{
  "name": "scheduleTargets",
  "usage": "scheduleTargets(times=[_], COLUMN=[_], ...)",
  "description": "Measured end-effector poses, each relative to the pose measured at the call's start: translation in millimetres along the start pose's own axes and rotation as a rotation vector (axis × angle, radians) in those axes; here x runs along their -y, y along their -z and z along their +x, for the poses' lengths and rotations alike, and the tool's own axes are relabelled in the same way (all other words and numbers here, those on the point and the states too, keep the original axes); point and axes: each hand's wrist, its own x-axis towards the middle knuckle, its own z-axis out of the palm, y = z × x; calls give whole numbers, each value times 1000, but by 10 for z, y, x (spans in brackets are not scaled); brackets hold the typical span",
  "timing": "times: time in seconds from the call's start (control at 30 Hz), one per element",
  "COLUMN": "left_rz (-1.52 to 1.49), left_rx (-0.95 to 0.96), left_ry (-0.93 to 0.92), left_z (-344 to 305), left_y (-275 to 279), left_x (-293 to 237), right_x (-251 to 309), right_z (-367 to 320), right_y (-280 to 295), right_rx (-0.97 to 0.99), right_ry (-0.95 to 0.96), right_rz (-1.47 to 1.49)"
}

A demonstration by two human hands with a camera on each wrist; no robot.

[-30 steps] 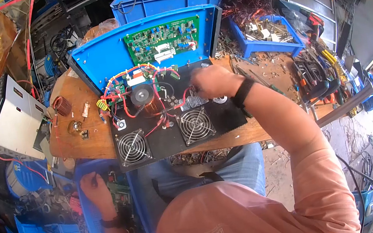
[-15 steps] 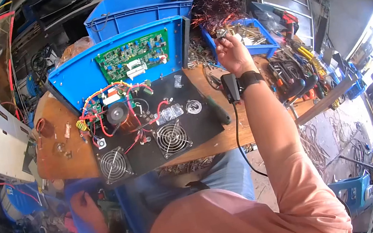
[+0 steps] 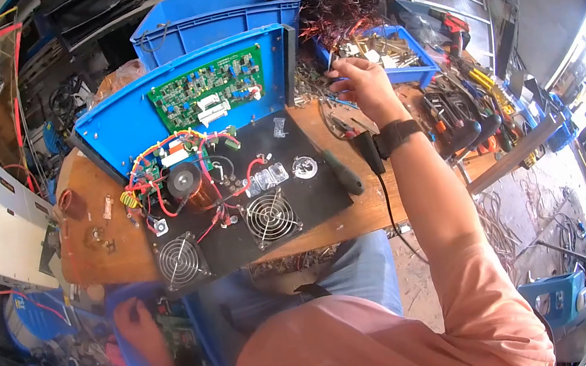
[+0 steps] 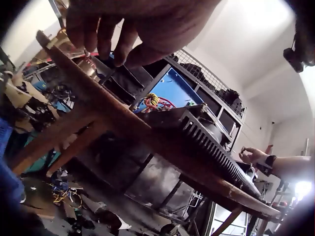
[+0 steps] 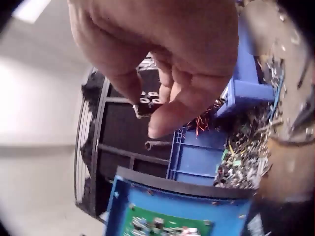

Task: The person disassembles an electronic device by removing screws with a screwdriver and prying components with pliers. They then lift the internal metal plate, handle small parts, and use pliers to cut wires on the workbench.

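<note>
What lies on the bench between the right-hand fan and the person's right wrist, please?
A dark-handled screwdriver, at the black plate's edge, shown in the head view.

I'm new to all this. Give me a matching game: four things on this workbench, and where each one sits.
1 green circuit board
2 screwdriver
3 small black part
4 cooling fan

A pinched by fingers of the right hand
B set in the black base
C mounted on the blue panel
D lying flat on the wooden bench

Pairs: 1-C, 2-D, 3-A, 4-B
</note>
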Motion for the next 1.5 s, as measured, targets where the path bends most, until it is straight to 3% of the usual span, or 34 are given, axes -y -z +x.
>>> scheduleTargets(times=[0.17,0.23,0.3,0.43,0.47,0.57,0.7,0.93,1.07,1.17,1.3,1.37,1.43,1.5], left_rz=[-85,-135,-159,-231,-245,-292,-268,-168,-21,-6,211,277,294,401], left_rx=[44,12,107,156,184,223,268,290,146,36,23,47,105,40], left_ry=[-15,-56,-38,-360,-415,-586,-706,-663,-475,-107,-20,-69,-98,-190], left_z=[170,229,313,487,530,603,579,477,562,784,973,1031,1124,1087], left_y=[68,51,125,170,163,55,-39,32,104,-62,-260,-400,-578,-563], left_x=[-541,-642,-938,-1622,-1749,-2011,-2042,-1827,-1430,-591,-12,121,204,123], right_x=[61,156,195,218,243,208,165,11,154,247,233,153,126,133], right_z=[-373,-631,-796,-1060,-1161,-1329,-1602,-1707,-1710,-1674,-1630,-1627,-1632,-1621], right_y=[-489,-692,-836,-1110,-1186,-1349,-1492,-1680,-1558,-1273,-910,-768,-673,-566], right_rx=[77,170,280,433,493,591,760,846,765,704,640,615,597,577], right_ry=[526,676,780,992,937,1047,977,978,956,938,748,645,690,614], right_rz=[-641,-723,-747,-754,-724,-731,-744,-622,-656,-653,-729,-763,-814,-816])
